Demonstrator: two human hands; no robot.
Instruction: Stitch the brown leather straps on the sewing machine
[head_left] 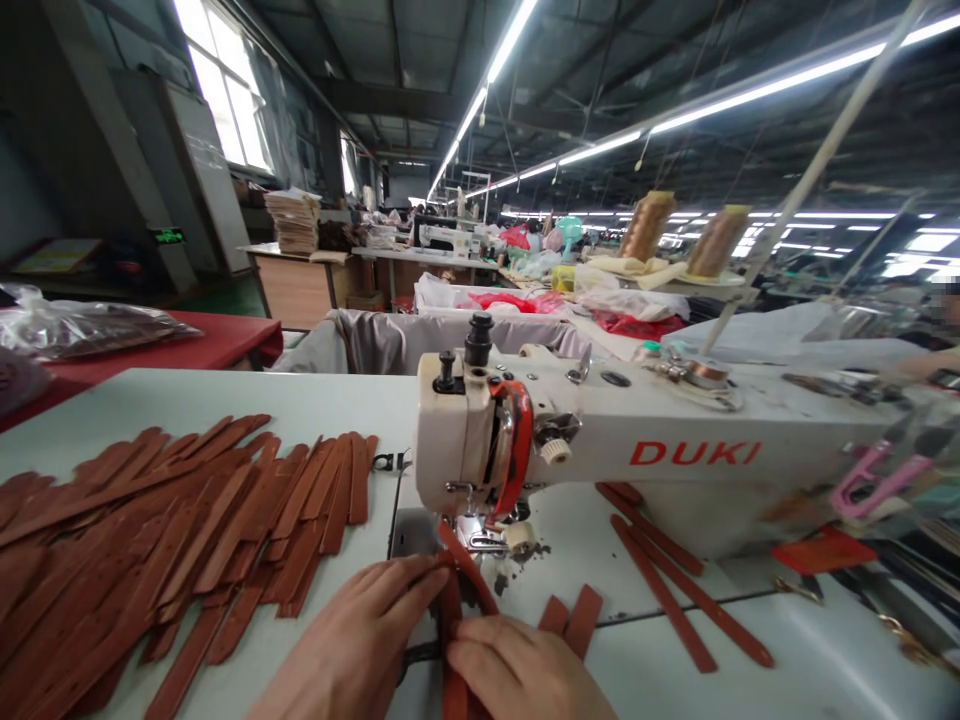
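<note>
brown strap (451, 606) | between left fingers (416, 578), right fingers (487, 640) | near presser foot (486, 540)

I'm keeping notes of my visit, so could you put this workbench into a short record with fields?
machine: white sewing machine marked DUKI
left hand: fingers touching brown strips near the needle; grip partly hidden
right hand: fingers touching them too, nearer the wearer; grip partly hidden
left side: heap of similar strips
right side: loose strips, pink-handled scissors
</note>
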